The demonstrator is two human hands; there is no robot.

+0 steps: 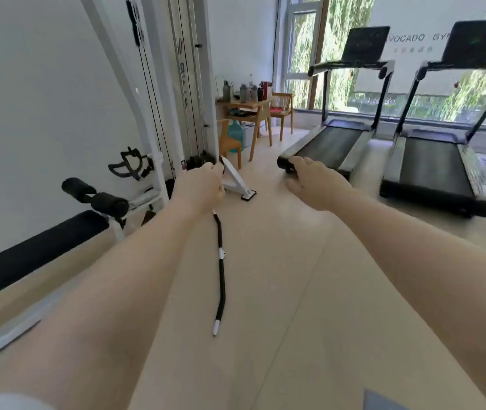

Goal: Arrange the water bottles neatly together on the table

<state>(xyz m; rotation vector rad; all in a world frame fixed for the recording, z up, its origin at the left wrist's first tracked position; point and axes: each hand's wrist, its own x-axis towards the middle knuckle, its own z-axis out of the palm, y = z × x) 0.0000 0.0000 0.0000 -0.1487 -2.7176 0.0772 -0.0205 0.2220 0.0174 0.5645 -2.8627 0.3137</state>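
Note:
Several water bottles (pixel 247 91), grey, dark and one red-topped, stand bunched on a small wooden table (pixel 261 102) far across the room by the window. Both my arms reach forward over the floor, well short of that table. My left hand (pixel 201 184) is closed in a loose fist; a black cord with white ends (pixel 221 273) hangs down from under it, and whether the hand grips it is unclear. My right hand (pixel 314 180) is palm down with its fingers apart and holds nothing.
A white cable machine (pixel 188 84) with a foot (pixel 240 184) stands left of my path, with a black padded bench (pixel 28 253) nearer. Two treadmills (pixel 333 143) (pixel 434 167) line the right side. Wooden chairs (pixel 283 110) (pixel 229 143) flank the table. Beige floor runs between.

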